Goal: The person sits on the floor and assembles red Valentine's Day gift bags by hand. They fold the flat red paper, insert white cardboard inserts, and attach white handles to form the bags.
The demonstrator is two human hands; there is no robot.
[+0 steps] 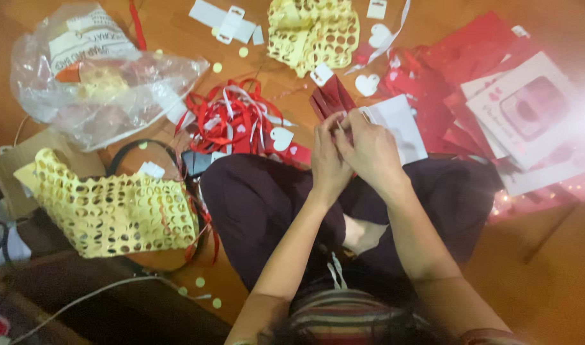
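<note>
Nearest the camera: crossed legs in dark trousers [273, 211], with a punched yellow paper sheet [113, 211] to their left. The left hand [329, 160] and right hand [369, 150] pinch together on a folded dark-red paper piece [330, 99] above the knees. Keep fingertips close to the fold; pull evenly.

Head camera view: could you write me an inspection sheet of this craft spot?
Surface: wooden floor, person sitting cross-legged.
Job's things: left hand and right hand pinch a small red piece together; too small to identify.
Clutter: red ribbon tangle, punched yellow sheets, white heart cutouts, plastic bag, red cards.
Fingers: closed around the piece.
Cables: white cord.
Surroundings: cardboard at left.
</note>
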